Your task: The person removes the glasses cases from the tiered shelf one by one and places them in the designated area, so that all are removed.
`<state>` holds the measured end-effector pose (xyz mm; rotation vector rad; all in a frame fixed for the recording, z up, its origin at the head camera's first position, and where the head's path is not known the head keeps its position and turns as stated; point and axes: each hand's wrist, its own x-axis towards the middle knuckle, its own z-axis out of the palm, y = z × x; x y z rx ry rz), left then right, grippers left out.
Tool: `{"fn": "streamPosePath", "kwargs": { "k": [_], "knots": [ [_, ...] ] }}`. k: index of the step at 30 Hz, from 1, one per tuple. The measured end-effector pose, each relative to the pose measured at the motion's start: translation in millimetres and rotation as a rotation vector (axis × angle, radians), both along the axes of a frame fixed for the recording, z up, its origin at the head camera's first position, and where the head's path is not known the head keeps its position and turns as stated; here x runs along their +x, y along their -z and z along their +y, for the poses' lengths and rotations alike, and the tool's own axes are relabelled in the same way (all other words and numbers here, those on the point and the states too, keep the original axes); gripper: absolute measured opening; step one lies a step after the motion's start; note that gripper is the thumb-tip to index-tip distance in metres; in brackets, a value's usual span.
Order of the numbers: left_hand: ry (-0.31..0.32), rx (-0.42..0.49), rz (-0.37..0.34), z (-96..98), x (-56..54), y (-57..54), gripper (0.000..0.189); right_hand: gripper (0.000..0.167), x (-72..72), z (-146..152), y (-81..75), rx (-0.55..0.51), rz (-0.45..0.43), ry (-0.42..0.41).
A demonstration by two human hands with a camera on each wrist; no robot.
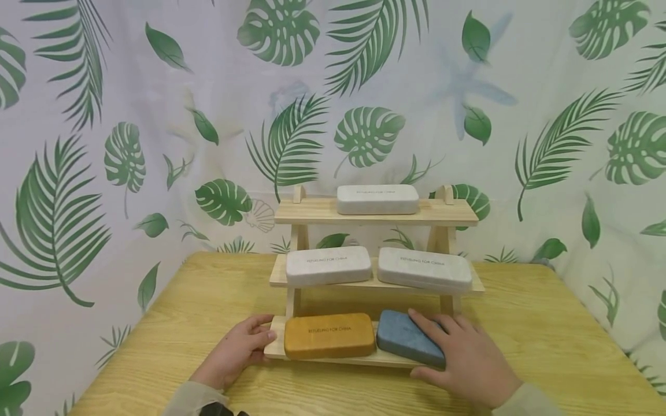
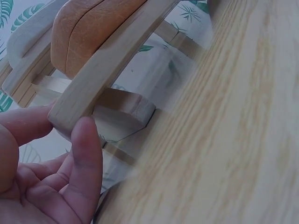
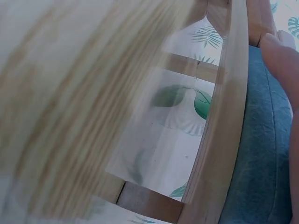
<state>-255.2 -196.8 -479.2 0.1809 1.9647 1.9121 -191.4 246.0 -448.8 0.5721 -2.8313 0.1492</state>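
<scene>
A three-tier wooden display rack (image 1: 291, 216) stands on the table. My left hand (image 1: 240, 351) pinches the left end of the bottom shelf (image 2: 77, 100) between thumb and finger. Beside it on that shelf lies an orange-yellow glasses case (image 1: 330, 336) with dark lettering. To its right is a blue glasses case (image 1: 406, 335), slanted with its right end towards the front. My right hand (image 1: 468, 358) holds the blue case's right end, index finger over the top and thumb at the front. The right wrist view shows the blue case's side (image 3: 257, 154) and one finger; its other fingers are hidden.
Two white glasses cases, left (image 1: 329, 266) and right (image 1: 424, 268), lie on the middle shelf. Another white case (image 1: 377, 199) sits on the top shelf between two wooden pegs. A leaf-patterned curtain (image 1: 218, 104) hangs behind the wood-grain table (image 1: 525, 323).
</scene>
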Motion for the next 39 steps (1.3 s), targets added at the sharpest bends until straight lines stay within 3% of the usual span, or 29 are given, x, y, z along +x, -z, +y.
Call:
{"fn": "streamPosePath", "kwargs": {
  "k": [8, 24, 34, 39],
  "knots": [
    [0.029, 0.014, 0.013, -3.7, -3.7, 0.2, 0.071, 0.097, -1.7, -2.9, -1.7, -0.001, 0.025, 0.021],
    [0.016, 0.017, 0.006, -1.9, -3.9, 4.1, 0.074, 0.088, -0.4, -2.1, -3.1, -0.028, 0.043, 0.015],
    [-0.001, 0.006, 0.015, -1.8, -1.9, 10.9, 0.071, 0.087, 4.0, 3.7, -8.6, -0.061, -0.032, -0.02],
    [-0.013, 0.007, 0.024, -1.4, -1.1, 9.7, 0.07, 0.085, 7.2, 9.5, -17.4, -0.066, -0.121, -0.042]
  ]
}}
